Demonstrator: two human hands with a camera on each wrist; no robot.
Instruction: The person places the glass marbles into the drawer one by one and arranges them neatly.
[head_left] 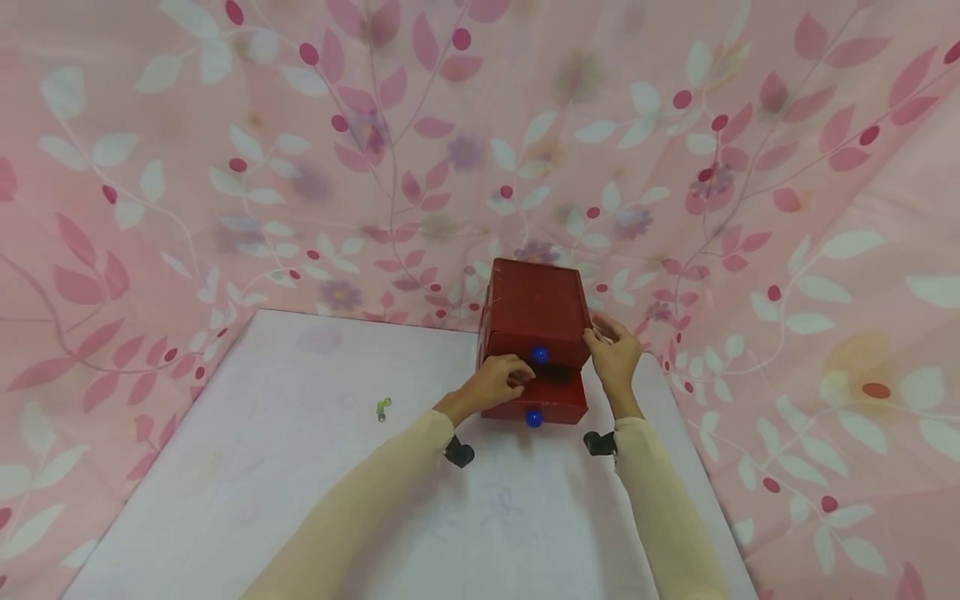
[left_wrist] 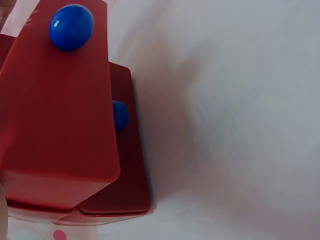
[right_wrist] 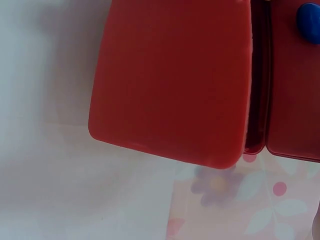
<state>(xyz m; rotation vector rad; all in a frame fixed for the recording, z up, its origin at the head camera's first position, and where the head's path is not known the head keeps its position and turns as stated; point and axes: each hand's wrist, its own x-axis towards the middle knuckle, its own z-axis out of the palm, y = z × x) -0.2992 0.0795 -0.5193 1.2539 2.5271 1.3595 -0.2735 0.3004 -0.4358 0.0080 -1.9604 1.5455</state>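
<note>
Two hands flank the red box, both wrists bent inward from pale sleeves. The left hand reaches in from the near left, back upward, its fingers bent to the right over the drawn-out lower drawer. Whether those fingertips pinch anything cannot be told; the left wrist view catches only slivers of skin at its edge. The right hand stands steeper, pointing away from the body, with thumb and fingers bent in toward the box's right edge, at or just beside it. How firmly it has hold there, if at all, cannot be told either.

The box sits between the two hands, its top reaching beyond both. Its closed upper drawer lies just beyond the left hand, the blue upper knob near the left fingertips, on their right. The lower drawer is out on the near side of the box, beneath the left fingers and to the left of the right hand; its lower knob is nearer the body than either hand. To the left of the left hand, well apart, a small greenish trinket lies on the white table.
</note>
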